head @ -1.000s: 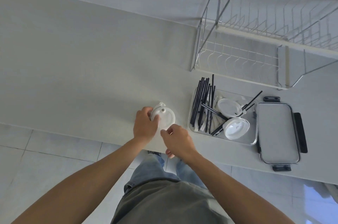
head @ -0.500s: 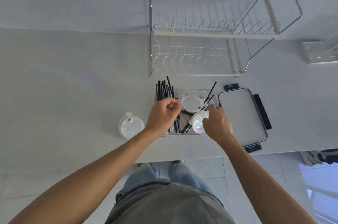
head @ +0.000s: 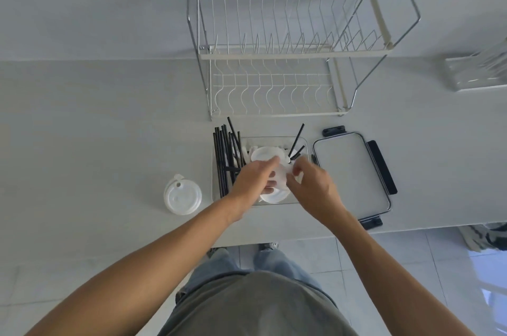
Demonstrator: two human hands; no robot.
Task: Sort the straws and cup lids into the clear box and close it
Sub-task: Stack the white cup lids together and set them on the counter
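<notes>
- You have one clear box [head: 300,143] on the counter, and its one lid [head: 352,173], with black clips, lies just beside it.
- You can count three white cup lids: one alone on the counter [head: 182,195], one at the far end of the box [head: 264,156], and one at the near end [head: 274,195], partly under your hands.
- The black straws [head: 223,151] sit bunched along the box's left side; roughly ten or more, too overlapped to count exactly. Two more straws [head: 297,139] stick out at the far right.
- One wire dish rack [head: 288,47] with two tiers.
- Your two hands, left [head: 253,179] and right [head: 311,184], are over the box.
</notes>
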